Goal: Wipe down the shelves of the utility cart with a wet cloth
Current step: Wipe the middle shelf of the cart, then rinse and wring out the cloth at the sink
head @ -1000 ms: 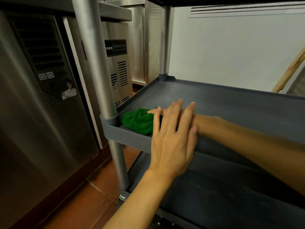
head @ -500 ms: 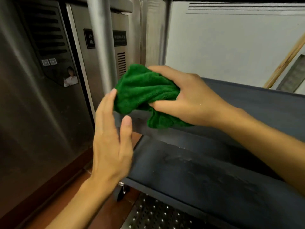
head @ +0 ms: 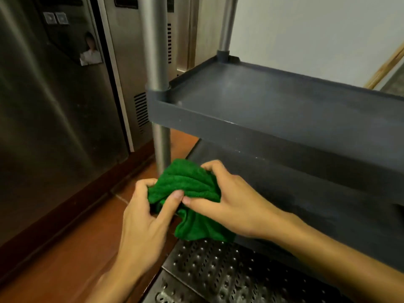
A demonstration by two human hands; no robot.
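**Q:** State the position of the green cloth [head: 192,189].

**A:** It is bunched between both hands and held in the air. It sits below the front rim of the middle shelf [head: 284,110], just in front of the left end of the lower shelf [head: 328,206]. As far as the view shows, it touches neither shelf.

**Q:** State the condition of each grip.

**A:** The left grip [head: 142,217] pinches the cloth's left side, with the thumb on the front and the fingers curled behind. The right grip [head: 234,206] clasps the right side, with the fingers curled over the top fold and the thumb on the front. Neither is released.

**Q:** Which way does the cloth run?

**A:** Its bulk sits high, between the two thumbs. A loose tail hangs below the right grip, over the perforated metal plate [head: 218,278]. The long axis is roughly up and down.

**Q:** Which relation governs the coming move?

**A:** As a judgement, the lower shelf surface lies to the right of the cloth and beyond it, on the right grip's side. The right grip is therefore the nearer one, while the left stands toward the metal post [head: 161,147]. The wipe calls for a reach rightward and forward, under the middle shelf's rim. The tail should be gathered first so it does not drag.
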